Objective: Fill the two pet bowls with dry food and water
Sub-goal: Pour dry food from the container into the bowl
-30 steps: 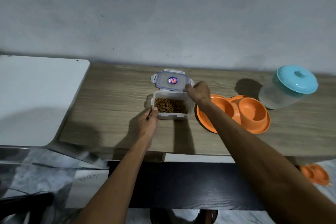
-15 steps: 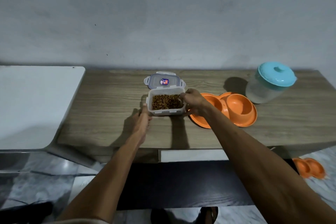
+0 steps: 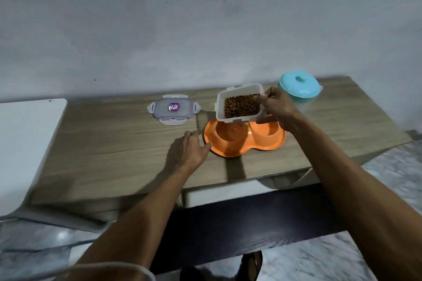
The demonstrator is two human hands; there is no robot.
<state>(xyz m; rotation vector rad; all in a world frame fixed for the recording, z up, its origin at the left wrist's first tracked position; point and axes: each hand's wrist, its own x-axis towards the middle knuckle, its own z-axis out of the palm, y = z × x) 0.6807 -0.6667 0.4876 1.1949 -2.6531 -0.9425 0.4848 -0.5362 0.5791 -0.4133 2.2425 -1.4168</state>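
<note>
Right hand [image 3: 277, 107] grips the kibble container [image 3: 239, 105] above the orange double bowl [image 3: 244, 138]; left hand [image 3: 190, 149], empty and loose, touches its nine-o'clock rim.

You have in view one orange double pet dish [image 3: 230, 149] with two bowls, one clear container of dry food [image 3: 239, 105], one detached lid [image 3: 173, 109], one teal-lidded jug [image 3: 301, 85], and your two hands.

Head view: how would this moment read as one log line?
right hand: holds kibble container above orange double bowl | left hand: steadies bowl rim | bowls: empty | lid: off
</note>
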